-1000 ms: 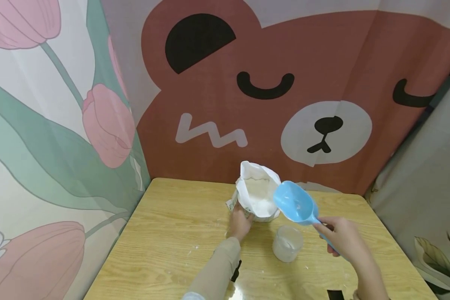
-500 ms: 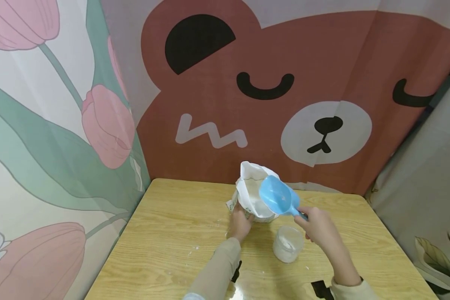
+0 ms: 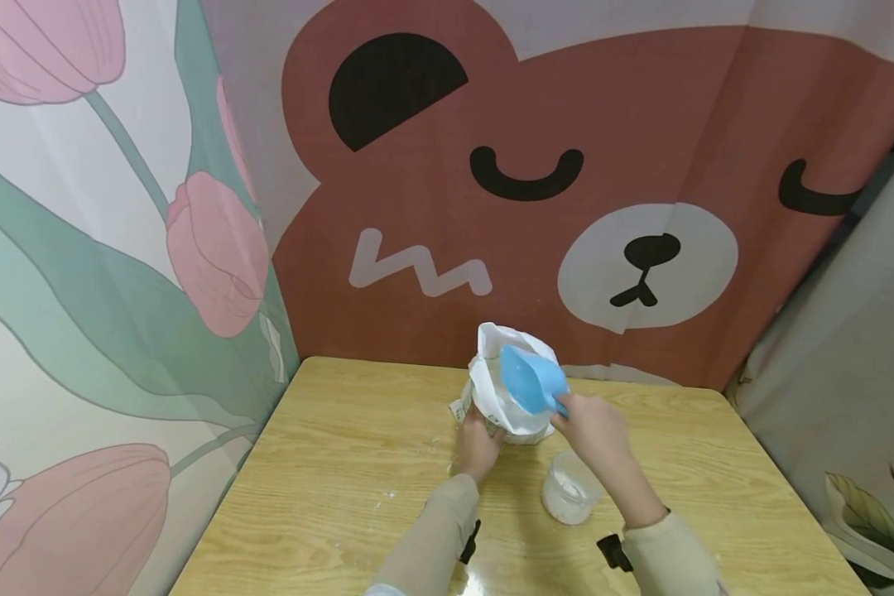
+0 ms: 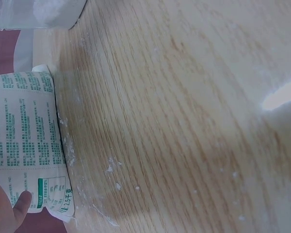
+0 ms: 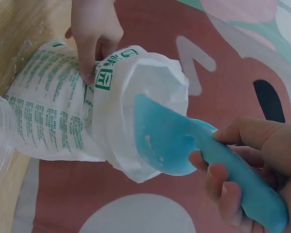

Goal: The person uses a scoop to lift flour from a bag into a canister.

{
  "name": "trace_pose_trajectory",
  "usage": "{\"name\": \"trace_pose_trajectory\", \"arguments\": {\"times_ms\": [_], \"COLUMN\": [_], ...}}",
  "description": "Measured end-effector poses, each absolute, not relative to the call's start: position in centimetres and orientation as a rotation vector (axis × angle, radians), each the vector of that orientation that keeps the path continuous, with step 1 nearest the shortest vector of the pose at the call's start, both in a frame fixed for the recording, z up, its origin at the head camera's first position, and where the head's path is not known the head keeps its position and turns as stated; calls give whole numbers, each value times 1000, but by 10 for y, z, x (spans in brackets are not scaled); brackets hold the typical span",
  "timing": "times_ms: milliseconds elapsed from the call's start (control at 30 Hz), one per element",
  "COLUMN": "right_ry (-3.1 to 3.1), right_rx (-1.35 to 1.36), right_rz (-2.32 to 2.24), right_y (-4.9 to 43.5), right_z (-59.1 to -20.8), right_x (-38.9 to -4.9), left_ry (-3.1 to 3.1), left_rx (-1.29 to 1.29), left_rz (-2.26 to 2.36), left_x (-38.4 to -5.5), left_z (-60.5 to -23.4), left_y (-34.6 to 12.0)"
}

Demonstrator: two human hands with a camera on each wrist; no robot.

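we see the right hand point(image 3: 594, 432), gripping the blue scoop point(image 3: 532, 381), has swung it across to the mouth of the white bag point(image 5: 53, 104), so we judge work's now there; left hand point(image 3: 477, 447) grips the bag's side, clear jar point(image 3: 569, 497) unmoved nearby.

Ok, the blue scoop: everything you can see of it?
The scoop is light blue, apparently plastic, with a rounded, white-specked bowl and a thick handle gripped by the right hand. It is held at the open mouth of the white bag, bowl tilted; I can't tell whether it touches the bag.
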State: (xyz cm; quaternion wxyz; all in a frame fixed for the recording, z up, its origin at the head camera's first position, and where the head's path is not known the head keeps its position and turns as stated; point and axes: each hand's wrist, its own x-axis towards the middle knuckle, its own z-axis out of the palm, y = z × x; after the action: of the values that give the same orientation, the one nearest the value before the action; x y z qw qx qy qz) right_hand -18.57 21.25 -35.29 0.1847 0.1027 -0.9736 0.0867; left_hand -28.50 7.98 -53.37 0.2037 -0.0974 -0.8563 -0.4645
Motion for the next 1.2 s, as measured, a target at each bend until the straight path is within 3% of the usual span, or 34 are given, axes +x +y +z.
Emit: {"name": "trace_pose_trajectory", "arguments": {"times_ms": [567,1200], "right_ry": [-2673,-2791], "right_rx": [310,324], "right_rz": [11,-180], "right_y": [204,198], "right_z": [-373,-382], "right_x": [-229,-254], "left_ry": [-2370,-2362], "left_rx": [-315,-313], "left_rz": [-1336,-1301], "left_x": [-285,-284], "left_z": [-535,-535], "left_y": [79,78]}}
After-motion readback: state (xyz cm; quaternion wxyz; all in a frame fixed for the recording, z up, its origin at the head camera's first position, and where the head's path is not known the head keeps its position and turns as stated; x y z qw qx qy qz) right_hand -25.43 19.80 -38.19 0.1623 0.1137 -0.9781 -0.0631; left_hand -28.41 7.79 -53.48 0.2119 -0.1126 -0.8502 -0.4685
